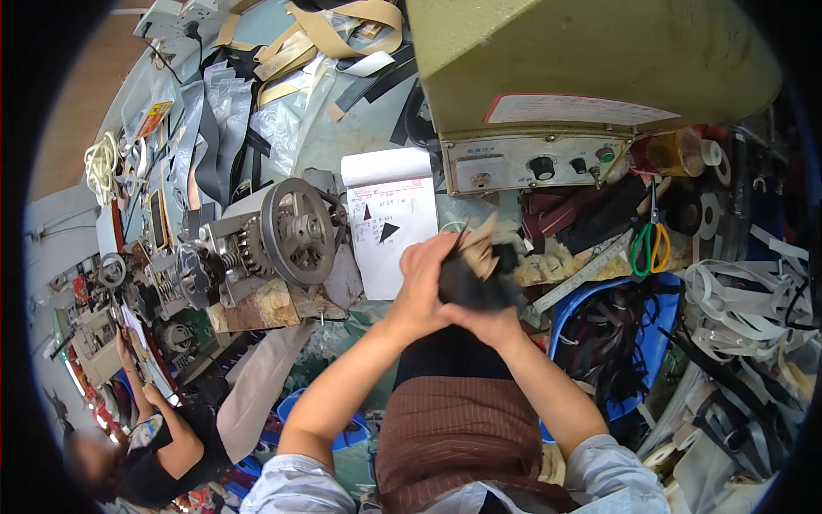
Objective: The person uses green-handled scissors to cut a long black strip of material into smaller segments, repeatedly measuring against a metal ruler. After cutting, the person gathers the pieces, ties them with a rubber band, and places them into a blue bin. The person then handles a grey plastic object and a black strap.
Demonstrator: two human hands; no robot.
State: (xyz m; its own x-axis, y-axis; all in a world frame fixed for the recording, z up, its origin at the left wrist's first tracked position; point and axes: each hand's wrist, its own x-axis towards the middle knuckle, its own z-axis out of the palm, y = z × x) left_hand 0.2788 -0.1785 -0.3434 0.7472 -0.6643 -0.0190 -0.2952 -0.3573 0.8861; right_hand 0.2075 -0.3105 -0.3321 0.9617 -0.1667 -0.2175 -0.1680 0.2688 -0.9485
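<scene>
In front of my waist, both hands grip a bundle of black and tan material pieces. My left hand wraps its left side, with the fingers partly behind it. My right hand closes on the lower right side, its thumb meeting the left hand's near the bottom. Tan ends fan out at the top of the dark bundle; whether they are leather or fabric I cannot tell. Just beyond my left hand lies a white notepad with handwriting and two small dark triangular pieces on it.
A greenish machine with a control panel stands ahead. Left of the notepad is a machine with a handwheel. Scissors and a metal ruler lie right, above a blue basin of dark strips. Another person works at far left.
</scene>
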